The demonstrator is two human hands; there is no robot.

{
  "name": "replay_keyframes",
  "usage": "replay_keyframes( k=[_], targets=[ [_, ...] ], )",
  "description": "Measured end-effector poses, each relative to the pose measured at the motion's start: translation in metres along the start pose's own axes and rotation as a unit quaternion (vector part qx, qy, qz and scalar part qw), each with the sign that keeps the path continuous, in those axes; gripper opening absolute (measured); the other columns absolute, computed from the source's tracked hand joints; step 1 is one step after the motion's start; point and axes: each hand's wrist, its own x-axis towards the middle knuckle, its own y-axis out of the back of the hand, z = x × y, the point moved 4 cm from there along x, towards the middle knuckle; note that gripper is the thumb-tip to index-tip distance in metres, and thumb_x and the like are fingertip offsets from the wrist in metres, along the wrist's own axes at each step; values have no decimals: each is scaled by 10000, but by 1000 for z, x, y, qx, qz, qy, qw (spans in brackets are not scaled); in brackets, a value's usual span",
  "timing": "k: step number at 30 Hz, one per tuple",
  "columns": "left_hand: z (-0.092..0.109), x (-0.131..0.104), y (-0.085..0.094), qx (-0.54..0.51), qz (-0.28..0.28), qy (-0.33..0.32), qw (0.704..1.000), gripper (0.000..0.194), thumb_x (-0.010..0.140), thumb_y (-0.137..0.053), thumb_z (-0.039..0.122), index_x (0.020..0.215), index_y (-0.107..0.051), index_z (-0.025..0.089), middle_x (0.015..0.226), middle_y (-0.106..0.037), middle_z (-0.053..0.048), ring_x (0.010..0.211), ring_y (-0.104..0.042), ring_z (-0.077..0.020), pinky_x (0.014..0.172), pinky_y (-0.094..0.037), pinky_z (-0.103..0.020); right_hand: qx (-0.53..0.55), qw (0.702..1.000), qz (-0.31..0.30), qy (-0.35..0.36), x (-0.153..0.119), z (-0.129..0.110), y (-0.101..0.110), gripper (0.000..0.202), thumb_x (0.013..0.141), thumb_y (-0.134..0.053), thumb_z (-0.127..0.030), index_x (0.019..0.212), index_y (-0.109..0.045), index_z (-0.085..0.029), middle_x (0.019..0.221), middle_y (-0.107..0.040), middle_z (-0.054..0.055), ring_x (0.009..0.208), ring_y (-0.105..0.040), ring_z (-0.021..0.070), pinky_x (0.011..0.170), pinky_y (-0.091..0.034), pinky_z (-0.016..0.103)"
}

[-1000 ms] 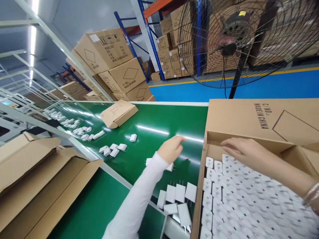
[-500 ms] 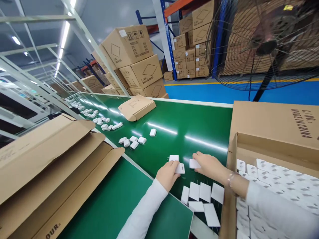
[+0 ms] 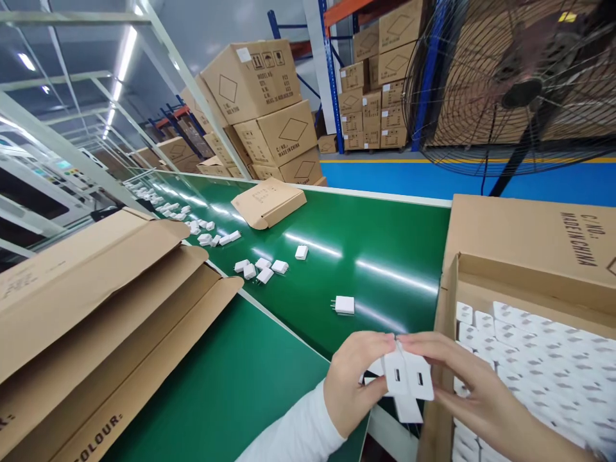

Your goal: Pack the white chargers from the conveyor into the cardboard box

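Observation:
My left hand [image 3: 353, 382] is closed on a white USB wall charger [image 3: 395, 372], its thumb below and fingers above. Pressed against that charger is a second USB wall charger [image 3: 420, 378], gripped between the thumb and fingers of my right hand [image 3: 469, 375]. Both USB ports face me. Beneath the hands, a white charger [image 3: 408, 409] shows on the green belt; others there are mostly hidden. A single charger [image 3: 344, 305] lies beyond my hands with its prongs pointing left.
To the right stands an open carton [image 3: 446, 308] holding rows of white chargers. Several loose chargers [image 3: 264, 275] lie farther up the green conveyor [image 3: 375, 224], near a flattened cardboard piece [image 3: 269, 202]. Stacked cardboard [image 3: 120, 301] borders the left; a large fan [image 3: 522, 93] stands behind.
My two hands have moved down and come together over the group of chargers. The chargers they hold, apart before, now sit side by side with their port ends towards me.

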Motion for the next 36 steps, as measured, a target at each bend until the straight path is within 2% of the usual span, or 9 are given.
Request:
replay_keyframes(
  k=[4,9,15,19,24,27,30,33,36],
  targets=[
    [4,32,-13,4,-57,85,995,500,879,-521,310,1357,-396,233,1182,-520,-106,1105,-526,-232,988,-447,-397,-71,990,27,-119,-5,26,46,424,900,-461,-429,1320,-424,-386,1275,-483,57,1155,-500,241,804,-545,294],
    [-18,123,-85,105,-161,94,977,514,766,-674,251,1248,-515,168,1100,-560,-91,1073,-534,-221,975,-453,-329,-277,928,91,-230,3,83,124,515,785,-444,-529,1229,-457,-268,1084,-531,121,977,-559,297,776,-512,392],
    [-46,182,-158,250,-226,45,941,322,726,-645,99,1046,-620,121,1147,-592,-134,1072,-535,-262,911,-483,-353,-342,897,69,-270,6,118,141,337,816,-386,-413,1082,-472,-225,1167,-541,158,1015,-544,353,713,-468,442],
    [-46,179,-171,275,-277,31,920,58,760,-627,196,807,-660,188,916,-691,-55,1068,-544,-280,917,-435,-450,-292,919,-4,-265,-2,136,138,363,825,-456,-389,1165,-487,-264,1112,-638,59,999,-597,266,789,-493,356],
    [-37,161,-138,297,-275,40,914,320,886,-415,175,1179,-542,185,1092,-658,-60,1118,-517,-255,982,-353,-451,-315,910,10,-271,-3,123,143,412,933,-270,-437,1276,-439,-285,1028,-672,73,970,-605,296,896,-411,499],
    [-34,118,-92,330,-299,91,891,288,826,-451,170,1093,-557,156,1087,-614,-101,1074,-528,-276,900,-428,-403,-357,911,-2,-205,10,89,118,353,892,-410,-414,1195,-508,-261,1104,-636,79,1086,-530,310,981,-297,537],
    [-33,58,-56,364,-369,168,838,234,751,-547,259,947,-589,140,944,-612,-122,937,-573,-303,778,-485,-423,-394,895,-164,-130,23,58,57,208,847,-536,-314,1039,-577,-247,1053,-630,38,1028,-548,236,912,-375,426],
    [-37,9,-46,379,-449,273,761,453,696,-640,385,1046,-564,107,1050,-573,-159,950,-566,-352,735,-500,-472,-426,847,-290,-127,27,50,-3,337,639,-725,-192,950,-597,-187,933,-630,65,901,-590,256,771,-438,384],
    [-41,-7,-54,380,-455,332,733,521,672,-679,273,1137,-524,96,1175,-507,-182,959,-571,-345,710,-511,-449,-456,823,-313,-132,27,55,-39,565,461,-720,3,986,-589,-160,887,-625,99,777,-622,279,635,-450,344]
  ],
)
